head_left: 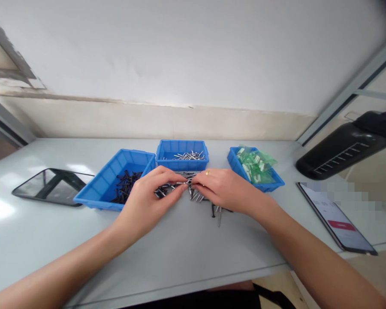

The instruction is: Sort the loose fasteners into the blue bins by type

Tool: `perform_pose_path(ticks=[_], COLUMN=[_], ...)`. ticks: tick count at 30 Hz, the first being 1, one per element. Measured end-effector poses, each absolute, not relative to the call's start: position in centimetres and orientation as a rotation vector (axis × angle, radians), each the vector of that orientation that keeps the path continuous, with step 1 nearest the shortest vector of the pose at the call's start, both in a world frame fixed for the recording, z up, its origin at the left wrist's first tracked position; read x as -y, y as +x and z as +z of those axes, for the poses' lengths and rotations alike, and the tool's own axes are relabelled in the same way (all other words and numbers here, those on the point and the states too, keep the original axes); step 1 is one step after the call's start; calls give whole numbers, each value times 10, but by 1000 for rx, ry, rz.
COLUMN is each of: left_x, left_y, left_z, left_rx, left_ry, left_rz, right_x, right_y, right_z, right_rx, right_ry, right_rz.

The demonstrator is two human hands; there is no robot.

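Note:
My left hand (152,191) is closed in a pinch on a small silver metal pin (181,183), its thumb and forefinger pressed together. Fingertips of my right hand (223,187) meet it from the other side; they are bent together, and whatever lies between them is hidden. A ring is on one of its fingers. Beneath both hands lies a loose pile of silver metal pins (197,196) mixed with black screws (213,210), partly covered by the hands. One long silver pin (219,216) lies at the pile's near edge.
A blue bin (98,195) holds black screws at left. Another blue bin (182,164) behind holds thin silver pins. The right blue bin (270,187) contains green plastic packets (255,165). A dark tablet-like device (48,186), a phone (336,221) and a black bottle (337,148) flank them.

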State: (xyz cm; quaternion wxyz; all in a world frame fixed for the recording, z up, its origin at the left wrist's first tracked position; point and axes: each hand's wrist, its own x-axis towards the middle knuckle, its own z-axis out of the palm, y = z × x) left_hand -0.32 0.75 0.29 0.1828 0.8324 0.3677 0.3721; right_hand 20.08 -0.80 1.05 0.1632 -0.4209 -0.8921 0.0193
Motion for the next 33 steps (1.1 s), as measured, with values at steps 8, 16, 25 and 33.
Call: perform_pose_path(ticks=[8,16,25,33], left_x=[-5,-8,-4,-6], left_y=[-4,-2,-4,-3], left_z=[2,1,-1,0], left_rx=[-964,-1068,-950,-1099], left_ry=[2435,2436,2458,2408], left_rz=[1041,961,985,965], right_x=[9,8,11,10], right_y=[198,203,195,205], right_z=[10,7,9,13], right_rx=[2567,2530,2588,2412], right_ry=[-1165,-1111,-1159,-1069], right_rz=[143,49,151,-122])
